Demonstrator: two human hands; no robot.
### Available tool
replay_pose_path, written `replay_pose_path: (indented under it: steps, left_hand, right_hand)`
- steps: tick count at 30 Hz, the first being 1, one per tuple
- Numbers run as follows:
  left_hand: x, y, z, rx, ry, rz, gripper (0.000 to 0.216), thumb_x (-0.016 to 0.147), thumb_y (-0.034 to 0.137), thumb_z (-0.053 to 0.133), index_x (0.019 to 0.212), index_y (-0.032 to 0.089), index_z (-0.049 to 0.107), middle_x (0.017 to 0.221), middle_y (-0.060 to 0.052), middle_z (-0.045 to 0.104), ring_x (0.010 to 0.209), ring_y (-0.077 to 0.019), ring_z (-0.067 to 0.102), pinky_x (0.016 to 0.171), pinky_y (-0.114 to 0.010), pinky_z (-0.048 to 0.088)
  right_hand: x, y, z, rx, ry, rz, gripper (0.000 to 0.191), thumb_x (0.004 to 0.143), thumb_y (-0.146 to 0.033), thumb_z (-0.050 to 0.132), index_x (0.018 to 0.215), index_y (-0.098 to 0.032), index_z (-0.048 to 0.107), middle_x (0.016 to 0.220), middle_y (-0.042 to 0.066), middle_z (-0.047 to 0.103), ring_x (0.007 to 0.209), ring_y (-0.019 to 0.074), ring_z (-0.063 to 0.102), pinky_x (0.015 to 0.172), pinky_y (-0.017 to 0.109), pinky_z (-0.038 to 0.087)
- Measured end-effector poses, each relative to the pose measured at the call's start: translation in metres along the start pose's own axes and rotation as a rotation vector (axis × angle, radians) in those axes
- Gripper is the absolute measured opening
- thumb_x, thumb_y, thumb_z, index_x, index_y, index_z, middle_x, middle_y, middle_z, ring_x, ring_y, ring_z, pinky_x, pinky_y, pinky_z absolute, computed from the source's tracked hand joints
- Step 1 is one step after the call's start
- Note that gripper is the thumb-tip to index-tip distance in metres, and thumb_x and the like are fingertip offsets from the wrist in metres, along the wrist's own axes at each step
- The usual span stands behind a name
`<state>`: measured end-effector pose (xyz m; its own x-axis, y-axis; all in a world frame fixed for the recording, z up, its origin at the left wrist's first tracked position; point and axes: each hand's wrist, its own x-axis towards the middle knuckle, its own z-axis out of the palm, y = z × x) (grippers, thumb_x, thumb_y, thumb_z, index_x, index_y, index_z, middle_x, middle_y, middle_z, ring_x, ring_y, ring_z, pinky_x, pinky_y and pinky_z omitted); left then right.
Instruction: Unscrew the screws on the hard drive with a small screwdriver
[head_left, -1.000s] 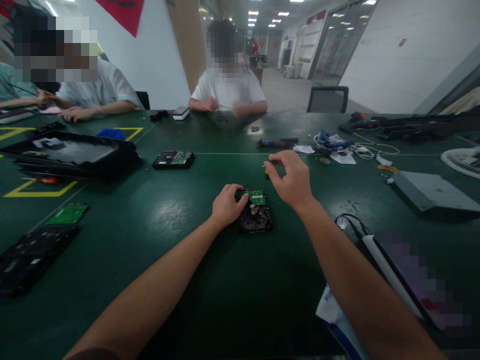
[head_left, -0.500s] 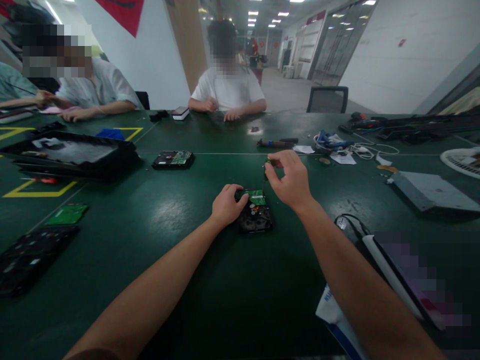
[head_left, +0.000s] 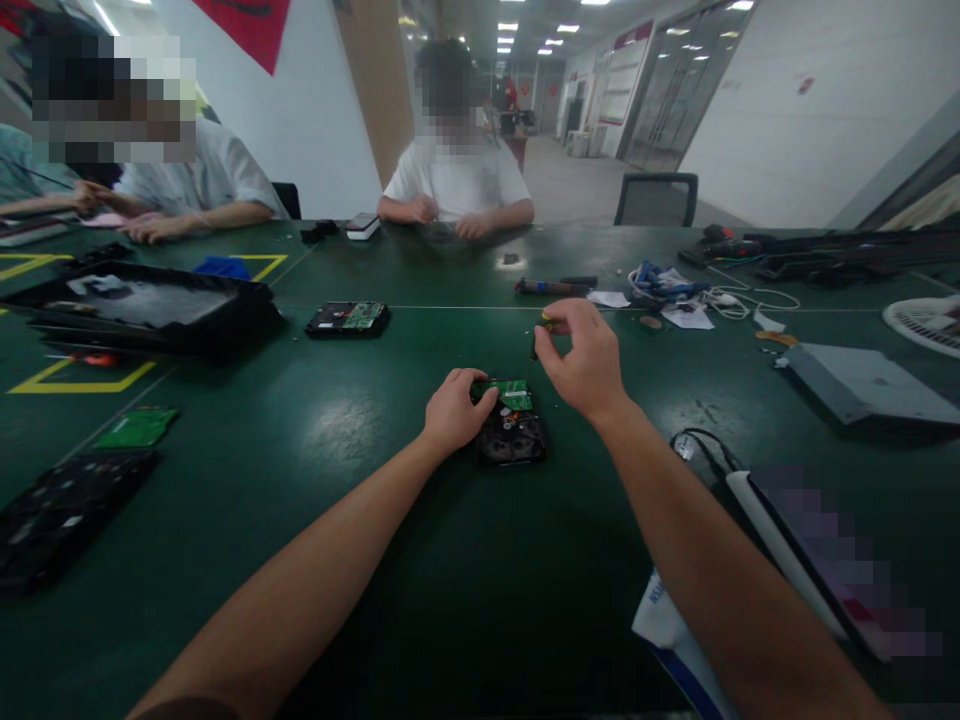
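A black hard drive point(head_left: 511, 444) lies flat on the green table in front of me, with a green circuit board point(head_left: 514, 392) on its far half. My left hand point(head_left: 457, 408) grips the drive by its left side, thumb resting at the board's edge. To the upper right of the drive, my right hand point(head_left: 581, 358) pinches a small screwdriver point(head_left: 535, 340) with a dark and yellow handle, held upright. Its thin shaft is hard to make out, so I cannot tell whether the tip touches the board.
Another hard drive point(head_left: 347, 319) lies farther left. Near the left edge are a dark drive point(head_left: 71, 515) and a loose green board point(head_left: 139, 427). Black trays point(head_left: 255, 312) stand behind them. A grey metal box point(head_left: 870, 383) and cables point(head_left: 739, 300) are at right. People sit across the table.
My right hand has shifted slightly to the right with the screwdriver, whose shaft shows less clearly above the board. My left hand and the hard drive stay in place.
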<state>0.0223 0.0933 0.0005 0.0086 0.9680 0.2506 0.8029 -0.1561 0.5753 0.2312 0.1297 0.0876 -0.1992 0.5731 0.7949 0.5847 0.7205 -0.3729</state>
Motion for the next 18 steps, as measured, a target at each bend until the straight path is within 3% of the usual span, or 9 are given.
replay_pose_path:
  steps: [6, 14, 18]
  left_hand:
    - [-0.0001, 0.0000, -0.0004, -0.009, -0.003, 0.001, 0.032, 0.095, 0.044, 0.063, 0.120, 0.024, 0.066, 0.123, -0.007, 0.067, 0.095, -0.0211, 0.068, 0.090, -0.037, 0.054]
    - [0.0004, -0.0002, -0.0004, 0.001, -0.004, -0.003, 0.032, 0.095, 0.043, 0.063, 0.121, 0.025, 0.066, 0.124, -0.007, 0.067, 0.106, -0.0241, 0.067, 0.091, -0.037, 0.054]
    - [0.0003, 0.0002, -0.0012, 0.001, -0.009, -0.002, 0.031, 0.095, 0.042, 0.063, 0.121, 0.025, 0.066, 0.125, -0.008, 0.067, 0.108, -0.0242, 0.067, 0.092, -0.037, 0.054]
  right_hand:
    - [0.0004, 0.0014, -0.0017, -0.003, -0.021, 0.015, 0.013, 0.095, -0.033, 0.063, 0.104, -0.024, 0.061, 0.102, 0.007, 0.067, 0.091, 0.0231, 0.065, 0.085, 0.043, 0.056]
    - [0.0010, -0.0001, -0.0014, 0.029, 0.011, 0.026, 0.012, 0.094, -0.029, 0.062, 0.105, -0.024, 0.060, 0.110, 0.010, 0.067, 0.099, 0.0249, 0.065, 0.086, 0.044, 0.057]
    - [0.0004, 0.0013, -0.0018, 0.009, -0.012, 0.031, 0.013, 0.095, -0.034, 0.064, 0.102, -0.024, 0.060, 0.102, 0.007, 0.067, 0.093, 0.0242, 0.065, 0.086, 0.044, 0.056]
